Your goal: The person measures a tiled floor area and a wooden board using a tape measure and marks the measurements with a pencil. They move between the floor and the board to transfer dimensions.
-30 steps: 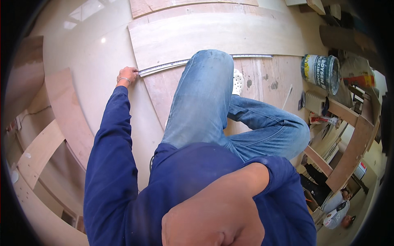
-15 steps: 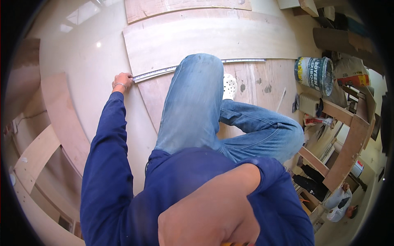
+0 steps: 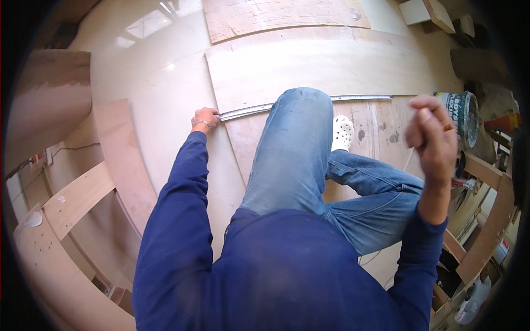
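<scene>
A long metal ruler (image 3: pixel 245 111) lies along the near edge of a pale plywood sheet (image 3: pixel 309 60), its middle hidden behind my raised knee. My left hand (image 3: pixel 205 118) is closed on the ruler's left end, resting low by the sheet's corner. Off to the right, my right hand (image 3: pixel 433 135) is raised above the boards with its fingers curled in. A small orange bit shows at those fingers; what it belongs to is not clear. Under the ruler's near side is a stained reddish wood board (image 3: pixel 370 124).
A white clog (image 3: pixel 342 133) on my foot rests on the stained board. At the right stand a paint bucket (image 3: pixel 469 118) and a wooden frame (image 3: pixel 488 231). Another plywood sheet (image 3: pixel 287 16) lies beyond. Curved wooden pieces (image 3: pixel 124 149) are on the left.
My right hand has swung from close in front of my chest out to the right, over the boards. The left hand stays on the ruler's end. The whole view has shifted.
</scene>
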### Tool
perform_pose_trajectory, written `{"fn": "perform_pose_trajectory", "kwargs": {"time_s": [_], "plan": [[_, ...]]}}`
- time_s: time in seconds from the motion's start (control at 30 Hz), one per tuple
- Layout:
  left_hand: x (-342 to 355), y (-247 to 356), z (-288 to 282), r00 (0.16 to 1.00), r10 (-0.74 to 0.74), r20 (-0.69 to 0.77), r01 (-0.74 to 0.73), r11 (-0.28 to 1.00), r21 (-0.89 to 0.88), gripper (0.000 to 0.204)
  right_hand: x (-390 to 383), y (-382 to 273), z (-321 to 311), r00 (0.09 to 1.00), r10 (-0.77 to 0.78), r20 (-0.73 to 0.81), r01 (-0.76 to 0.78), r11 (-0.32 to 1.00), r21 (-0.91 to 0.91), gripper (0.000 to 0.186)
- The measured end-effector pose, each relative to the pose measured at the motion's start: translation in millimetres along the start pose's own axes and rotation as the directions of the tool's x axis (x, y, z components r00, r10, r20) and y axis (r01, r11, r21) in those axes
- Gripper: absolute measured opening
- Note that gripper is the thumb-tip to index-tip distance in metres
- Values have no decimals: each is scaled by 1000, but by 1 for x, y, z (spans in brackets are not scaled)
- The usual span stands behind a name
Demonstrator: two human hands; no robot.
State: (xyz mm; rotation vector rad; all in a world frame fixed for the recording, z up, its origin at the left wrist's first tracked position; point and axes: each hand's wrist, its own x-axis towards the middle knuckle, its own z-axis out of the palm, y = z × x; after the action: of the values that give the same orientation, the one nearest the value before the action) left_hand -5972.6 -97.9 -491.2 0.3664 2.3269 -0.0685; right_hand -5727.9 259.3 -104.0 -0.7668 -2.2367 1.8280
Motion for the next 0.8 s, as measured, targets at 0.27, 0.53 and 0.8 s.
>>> {"fn": "perform_pose_trajectory", "kwargs": {"time_s": [0.27,0.53,0.8], "plan": [[-9,2,5,1000,-25,-7,24,999,-39,21,24,13,-66,912,7,-410,84,976,203,26],[3,-18,22,998,52,-38,-56,990,-129,21,27,15,-64,922,15,-388,65,979,192,27],[-5,4,6,1000,9,-26,-11,997,-72,20,23,20,-68,908,6,-419,73,982,174,26]]}}
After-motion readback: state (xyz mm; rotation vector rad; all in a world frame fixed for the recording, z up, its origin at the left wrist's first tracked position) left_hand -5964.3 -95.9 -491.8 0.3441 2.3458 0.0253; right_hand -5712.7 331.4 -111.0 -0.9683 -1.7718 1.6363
